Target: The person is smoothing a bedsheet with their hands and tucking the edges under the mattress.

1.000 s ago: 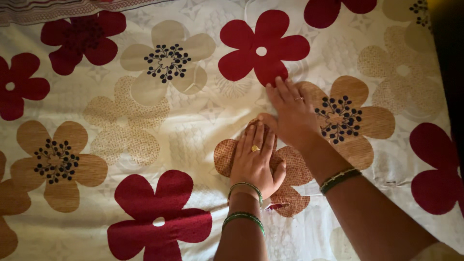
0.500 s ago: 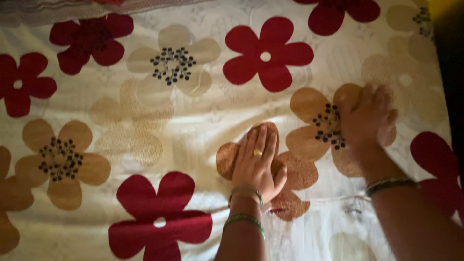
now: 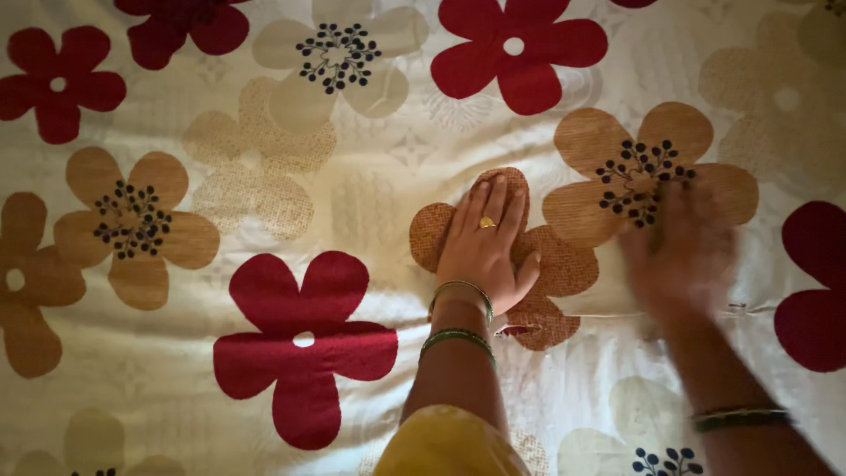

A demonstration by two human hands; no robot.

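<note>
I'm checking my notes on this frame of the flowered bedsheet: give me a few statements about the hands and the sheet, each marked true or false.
1. The left hand lies flat, palm down, on the bedsheet. True.
2. The left hand wears a ring. True.
3. The right hand is sharp and still. False: it is blurred.
4. The left wrist is bare. False: it carries green bangles.
5. The sheet shows only red flowers. False: tan and beige flowers show too.
</note>
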